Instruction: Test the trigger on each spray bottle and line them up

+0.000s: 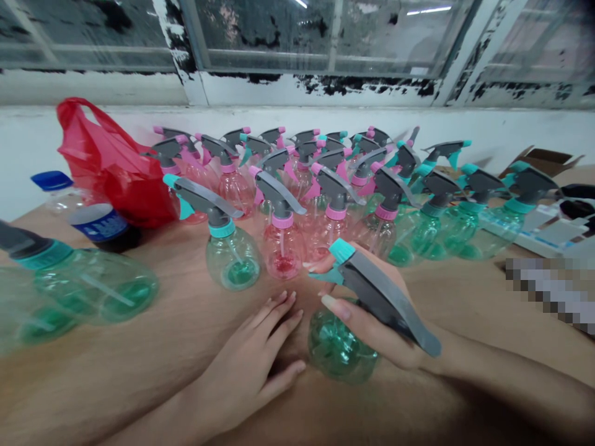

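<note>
Right now, my right hand (379,337) is clamped round the neck of a green spray bottle (341,350), near side of the table (162,347), just R of center. Its gray spray head (372,288) has a teal nozzle (341,249) facing far L; the long gray lever slopes back over my hand. My left hand (253,356) lies palm down on the table just L of that btl, fingers a bit apart, w/ nothing gripped.

Just beyond my L fingertips stand a teal-collared green btl (232,263) & a pink btl (283,244), side by side, each w/ some liquid in the bottom. Behind & to the R are rows of pink & green btls (430,232), approx. all w/ gray heads, up toward the white wall (493,133).

Near L edge: overlapping green btls (123,288), a bit blurry. Far L: red plastic bag (134,186), clear btl w/ blue cap (60,195), & a dark container w/ blue label (102,226). Far R: open cardboard box (542,162) & a white rack (553,226); pixelation hides the spot in front. Windows (297,37) run along the top.
</note>
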Demonstrator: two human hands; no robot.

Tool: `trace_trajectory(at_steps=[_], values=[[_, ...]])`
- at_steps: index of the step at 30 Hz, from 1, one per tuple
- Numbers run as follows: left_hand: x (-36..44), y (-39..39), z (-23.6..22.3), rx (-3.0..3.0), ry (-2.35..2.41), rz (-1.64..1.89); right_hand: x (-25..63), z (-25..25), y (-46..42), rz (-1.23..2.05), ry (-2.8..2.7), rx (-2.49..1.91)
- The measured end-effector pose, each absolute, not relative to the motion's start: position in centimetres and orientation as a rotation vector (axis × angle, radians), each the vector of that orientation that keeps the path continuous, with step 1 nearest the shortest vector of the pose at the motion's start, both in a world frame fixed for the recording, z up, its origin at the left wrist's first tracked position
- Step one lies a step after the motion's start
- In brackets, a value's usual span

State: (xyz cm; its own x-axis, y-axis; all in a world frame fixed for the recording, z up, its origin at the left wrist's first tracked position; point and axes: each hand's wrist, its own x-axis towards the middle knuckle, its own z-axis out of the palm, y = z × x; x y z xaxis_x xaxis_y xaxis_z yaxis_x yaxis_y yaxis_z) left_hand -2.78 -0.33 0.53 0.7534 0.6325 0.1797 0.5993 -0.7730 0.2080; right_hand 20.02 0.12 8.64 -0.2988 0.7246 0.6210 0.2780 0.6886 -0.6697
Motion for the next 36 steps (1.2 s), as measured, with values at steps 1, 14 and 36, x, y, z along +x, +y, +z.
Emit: trace_trajectory(at_steps=[1, 14, 36], values=[[-2.8, -0.3, 0.5, 2.819, 0.992, 0.363, 20.0, 8.6, 0.1, 0.555, -1.875, -0.78], [-2.7, -0.4, 0.9, 2.822, 1.004, 0.316, 20.0, 8.2, -0.1, 0.578, -1.836, -0.752], [-2.6, -0.3, 1.1, 2.798, 0.997, 0.353, 20.3, 8.6, 0.4, 0.591, -1.881, -0.684]])
